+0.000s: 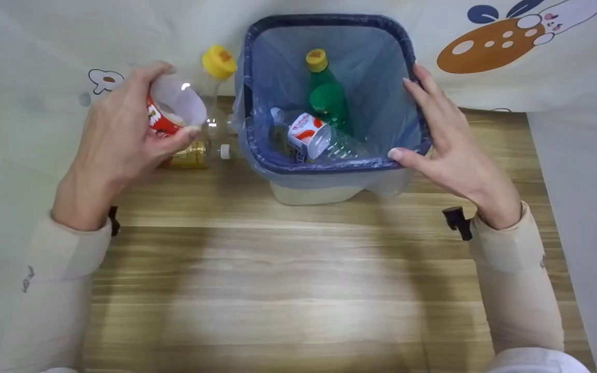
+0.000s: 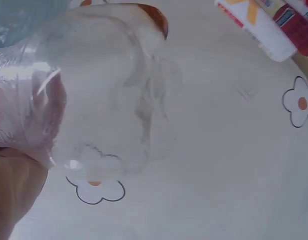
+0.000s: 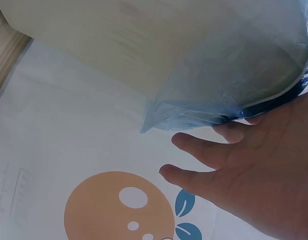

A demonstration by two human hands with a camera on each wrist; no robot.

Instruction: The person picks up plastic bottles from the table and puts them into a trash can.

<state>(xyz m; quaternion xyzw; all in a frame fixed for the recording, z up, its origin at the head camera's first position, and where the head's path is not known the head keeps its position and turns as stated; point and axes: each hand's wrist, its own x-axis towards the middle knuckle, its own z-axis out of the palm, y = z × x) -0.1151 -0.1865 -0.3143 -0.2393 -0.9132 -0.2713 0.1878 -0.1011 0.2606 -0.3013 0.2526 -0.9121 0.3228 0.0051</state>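
My left hand [image 1: 117, 122] grips a clear plastic bottle [image 1: 178, 98] around its red label. The yellow cap tilts up toward the bin, and the bottle's clear base [image 2: 118, 90] fills part of the left wrist view. Beside it, my right hand [image 1: 451, 134] rests on the corner of a dark-rimmed bin [image 1: 329, 20] lined with a translucent blue bag [image 3: 194, 112]. Its thumb lies on the near rim, with spread fingers [image 3: 199, 150] along the right side. Inside the bin lie a green bottle [image 1: 324, 98] with a yellow cap and a clear bottle [image 1: 342, 145] with a white-and-red label.
Partly behind the left hand, a bottle [image 1: 192, 155] with yellowish contents and a white cap lies on the wood-grain surface [image 1: 298, 290]. Red and white packages [image 2: 266, 30] show at the left wrist view's upper right. A printed pale cloth [image 1: 578, 88] hangs behind the bin.
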